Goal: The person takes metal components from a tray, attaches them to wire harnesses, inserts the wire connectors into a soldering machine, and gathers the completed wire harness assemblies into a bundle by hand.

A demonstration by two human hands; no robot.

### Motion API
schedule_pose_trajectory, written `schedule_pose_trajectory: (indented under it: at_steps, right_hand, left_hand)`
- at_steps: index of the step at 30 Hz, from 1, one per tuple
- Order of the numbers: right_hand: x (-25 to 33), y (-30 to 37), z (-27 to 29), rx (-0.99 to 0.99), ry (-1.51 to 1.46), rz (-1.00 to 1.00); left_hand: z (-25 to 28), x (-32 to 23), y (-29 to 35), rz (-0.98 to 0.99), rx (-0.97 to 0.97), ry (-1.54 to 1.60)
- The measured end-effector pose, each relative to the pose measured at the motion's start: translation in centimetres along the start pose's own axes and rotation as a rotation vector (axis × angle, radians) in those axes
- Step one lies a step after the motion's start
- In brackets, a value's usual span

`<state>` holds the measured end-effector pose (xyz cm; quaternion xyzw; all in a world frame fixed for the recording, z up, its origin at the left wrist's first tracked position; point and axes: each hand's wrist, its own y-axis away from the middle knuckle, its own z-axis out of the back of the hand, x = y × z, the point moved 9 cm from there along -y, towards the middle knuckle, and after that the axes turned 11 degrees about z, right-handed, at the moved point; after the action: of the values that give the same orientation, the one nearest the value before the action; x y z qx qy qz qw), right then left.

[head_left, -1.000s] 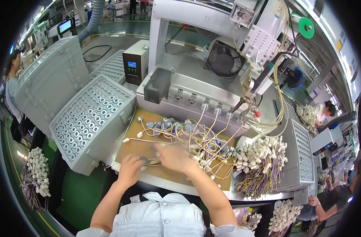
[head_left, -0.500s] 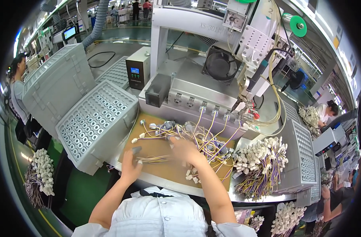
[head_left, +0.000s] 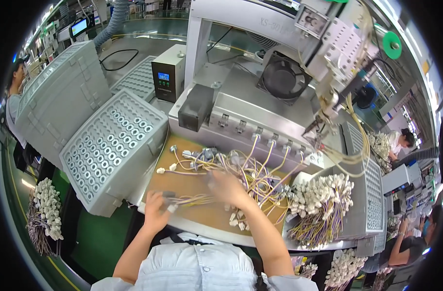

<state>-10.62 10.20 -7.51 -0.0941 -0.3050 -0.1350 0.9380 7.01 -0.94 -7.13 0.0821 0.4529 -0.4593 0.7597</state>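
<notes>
My left hand (head_left: 156, 213) is closed around the end of a small bundle of wire leads (head_left: 194, 199), purple, yellow and white. A white connector (head_left: 172, 208) and a grey piece (head_left: 168, 194) stick out beside its fingers. To its right, my right hand (head_left: 227, 189) is smeared by motion over the bundle's other end, so its fingers cannot be read. Beyond and right of it spreads a tangle of wire leads (head_left: 260, 182) on the brown work mat (head_left: 156, 186). Several leads run up into the metal fixture (head_left: 241, 127) on the machine's front.
Left stands a grey tray (head_left: 105, 155) with rows of metal rings. A black-fronted control box (head_left: 164, 80) and a fan (head_left: 284, 76) are behind. The machine's tool head (head_left: 328, 97) hangs at right, above a heap of white-ended leads (head_left: 323, 199). Other people work at both sides.
My left hand has moved slightly down and left with the leads, its fingers more curled. My right hand stays over the mat, still blurred. The whole view has shifted a little.
</notes>
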Motion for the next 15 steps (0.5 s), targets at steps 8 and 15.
schedule_pose_trajectory:
  at_steps: [8, 15]
  right_hand:
    - [3.0, 0.1, -1.4, 0.067, 0.064, 0.302]
    - [1.4, -1.1, 1.8, 0.040, -0.158, 0.082]
  left_hand:
    - [2.2, 4.1, -1.3, 0.485, -0.134, 0.588]
    - [4.5, 0.3, -5.7, 0.308, -0.042, 0.144]
